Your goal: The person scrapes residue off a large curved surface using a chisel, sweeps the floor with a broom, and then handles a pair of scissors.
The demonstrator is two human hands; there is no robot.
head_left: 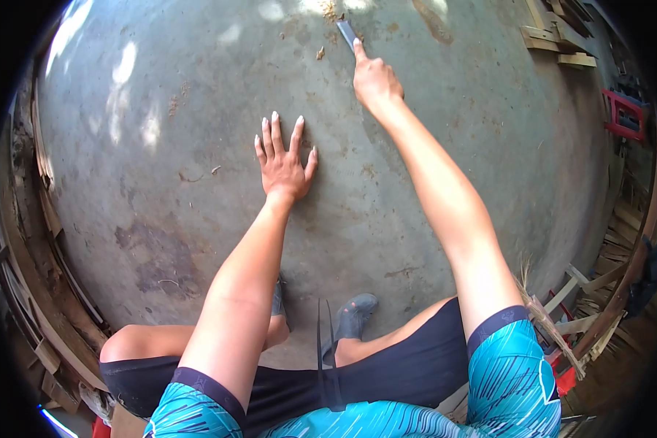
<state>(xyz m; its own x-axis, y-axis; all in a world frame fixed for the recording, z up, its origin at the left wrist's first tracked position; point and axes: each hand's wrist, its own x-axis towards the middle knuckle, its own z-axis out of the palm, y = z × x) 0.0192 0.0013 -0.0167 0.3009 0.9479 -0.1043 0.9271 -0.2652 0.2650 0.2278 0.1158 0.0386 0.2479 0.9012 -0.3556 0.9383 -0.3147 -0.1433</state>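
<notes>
"Grey floor (394,233) all round, so take the flat blade (347,32) as your mark. What lies farthest to its left?"

"Wooden boards (31,182), along the floor's edge. Closer in, nearer the person than the blade, is a dark stain (160,255)."

"And the left hand (283,171)?"

"Left of the blade and on the person's side of it. It grips nothing: palm down on the floor, fingers spread wide."

"Next along?"

"Pale brown crumbs (330,12), just beside the blade's far end."

"Where's the blade itself?"

"In the right hand (377,82), whose fingers curl round it, with the index finger stretched along its top. I can't tell whether its far end touches the floor."

"Anything to its right?"

"Short pieces of wood (577,60), well apart from the blade. Farther right of it is a red frame (625,115); I can't tell what that belongs to."
</notes>
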